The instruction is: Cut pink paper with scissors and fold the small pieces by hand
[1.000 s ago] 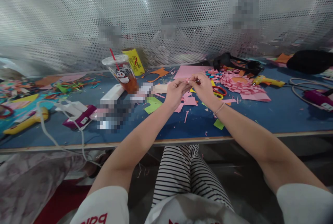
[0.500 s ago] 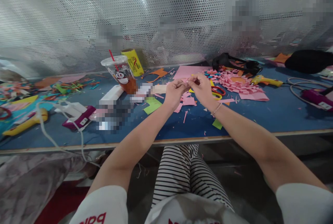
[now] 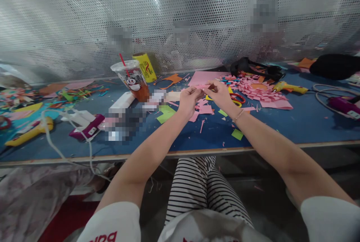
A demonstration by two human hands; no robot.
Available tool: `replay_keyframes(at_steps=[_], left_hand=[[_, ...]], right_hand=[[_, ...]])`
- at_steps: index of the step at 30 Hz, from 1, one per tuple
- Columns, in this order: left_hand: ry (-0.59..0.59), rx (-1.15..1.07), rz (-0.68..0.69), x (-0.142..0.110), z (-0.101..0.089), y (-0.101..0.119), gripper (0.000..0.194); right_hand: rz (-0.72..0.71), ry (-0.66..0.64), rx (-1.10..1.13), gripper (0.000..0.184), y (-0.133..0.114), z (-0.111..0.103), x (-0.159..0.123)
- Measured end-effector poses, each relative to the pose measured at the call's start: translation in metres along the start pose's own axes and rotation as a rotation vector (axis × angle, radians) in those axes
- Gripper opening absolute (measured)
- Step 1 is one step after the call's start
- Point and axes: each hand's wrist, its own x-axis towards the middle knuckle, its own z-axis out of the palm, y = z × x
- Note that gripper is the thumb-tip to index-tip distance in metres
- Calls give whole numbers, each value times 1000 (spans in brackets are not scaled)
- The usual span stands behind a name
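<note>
My left hand (image 3: 189,99) and my right hand (image 3: 220,94) meet over the middle of the blue table, fingertips pinched together. Between them is a small piece of pink paper (image 3: 201,87), partly hidden by the fingers. Below the hands lie pink paper scraps (image 3: 204,108). Scissors with red and yellow handles (image 3: 237,99) rest beside my right hand, their blades hidden. A larger pink sheet (image 3: 208,77) lies just behind the hands. To the right sits a round piece covered in pink paper loops (image 3: 250,88).
A plastic cup with a brown drink (image 3: 135,82) and a yellow packet (image 3: 146,68) stand at left back. Yellow glue guns lie at right (image 3: 291,87) and far left (image 3: 30,133), with cables. A purple power strip (image 3: 87,129) and green paper (image 3: 166,114) lie left of my arms.
My right hand has shifted slightly, its fingers stretching flatter over the pink paper. More green scrap shows beside my right wrist. The view has moved a little.
</note>
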Motion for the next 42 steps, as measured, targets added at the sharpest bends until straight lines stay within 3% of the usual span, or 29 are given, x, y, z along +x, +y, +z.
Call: replay_keyframes(at_steps=[8,19,25,30,33,42], left_hand=[[2,-17,1,-2,2,2,11],[8,209,193,8,-8,-4,5],[-26,114,115,3,-2,4,8],[10,328,159,7,-7,1,20],[17,344,153,12,-13,-2,20],[-119,176,-47,7,-9,5,23]], right_hand=[[-29,53,-79,18,-10,-2,0],[32,-17,-207,28,-22,-4,-2],[-5,-65,-232,28,-21,-4,-1],[23,-87,-183,30,-19,-4,-2],[52,-130,-86,30,-15,-3,-3],[-74,-302,-254,27,-11,-11,1]])
